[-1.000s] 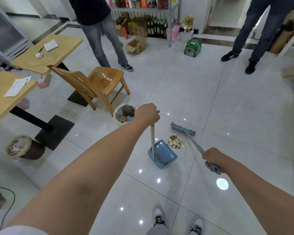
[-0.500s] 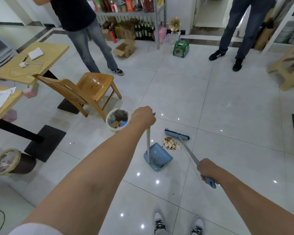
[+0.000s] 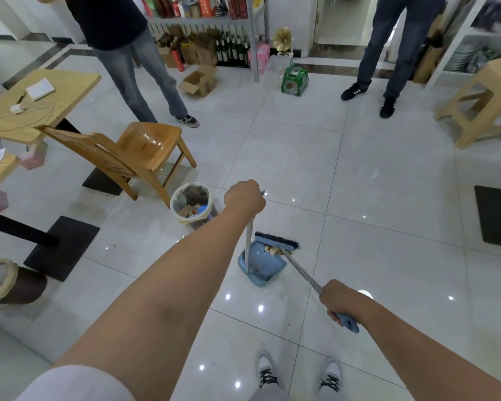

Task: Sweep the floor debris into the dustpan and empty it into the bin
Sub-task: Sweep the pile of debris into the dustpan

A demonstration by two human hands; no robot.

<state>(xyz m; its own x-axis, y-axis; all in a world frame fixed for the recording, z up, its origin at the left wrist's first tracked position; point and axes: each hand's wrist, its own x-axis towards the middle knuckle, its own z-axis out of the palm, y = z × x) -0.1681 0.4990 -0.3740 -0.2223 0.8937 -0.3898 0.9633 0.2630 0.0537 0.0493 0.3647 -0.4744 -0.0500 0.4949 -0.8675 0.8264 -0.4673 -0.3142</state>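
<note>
My left hand [image 3: 245,199] grips the top of the upright pole of a blue dustpan [image 3: 265,267] that rests on the tiled floor. My right hand [image 3: 340,301] holds the blue grip of a broom; its metal shaft slants up-left to the broom head [image 3: 276,241]. The broom head lies across the dustpan's mouth. A small heap of brownish debris [image 3: 274,250] sits just inside the mouth, pressed against the bristles. A white lined bin [image 3: 192,206] with rubbish in it stands to the left of the dustpan.
A wooden chair [image 3: 133,154] and tables [image 3: 38,102] stand on the left, with a second basket bin [image 3: 0,282] at the far left. Two people stand at the back by shelves and boxes. A wooden stool [image 3: 486,102] and dark mat [image 3: 498,218] are on the right. My shoes [image 3: 298,374] are below.
The broom head has swept toward me, pushing the debris pile from the floor into the dustpan's mouth. My left hand has kept the dustpan pole steady.
</note>
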